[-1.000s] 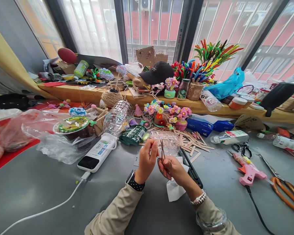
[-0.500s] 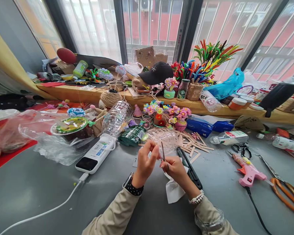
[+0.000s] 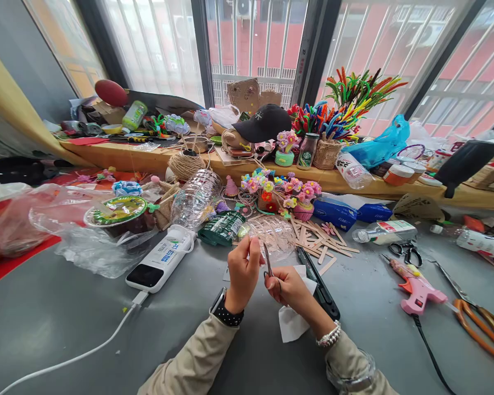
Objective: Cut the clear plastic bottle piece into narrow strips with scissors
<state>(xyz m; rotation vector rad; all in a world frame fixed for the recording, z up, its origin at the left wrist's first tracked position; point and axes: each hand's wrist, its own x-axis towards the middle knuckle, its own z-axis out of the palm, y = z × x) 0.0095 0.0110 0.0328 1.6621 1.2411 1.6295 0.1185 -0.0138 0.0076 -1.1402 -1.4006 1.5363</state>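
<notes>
Small metal scissors (image 3: 267, 257) point upward from my right hand (image 3: 288, 286), whose fingers are closed around the handle loops. Just left of the blades, my left hand (image 3: 243, 272) is raised with its fingers curled in a pinch; whatever it holds is too small or hidden to make out. Behind both hands lies a clear ribbed plastic piece (image 3: 278, 233). A white tissue (image 3: 293, 323) is on the table below my right wrist, beside a long dark green tool (image 3: 321, 288) that my forearm partly covers.
Wooden craft sticks (image 3: 323, 241) lie scattered behind. To the right are a pink glue gun (image 3: 420, 291), black-handled scissors (image 3: 407, 253) and large orange-handled shears (image 3: 473, 318). A white power bank (image 3: 164, 260) with a cable stands left. Pipe-cleaner flowers (image 3: 304, 192) and bottles line the back.
My left hand has turned, its fingers curling tighter. My right hand and the scissors have shifted slightly left and down. Things on the table stay put.
</notes>
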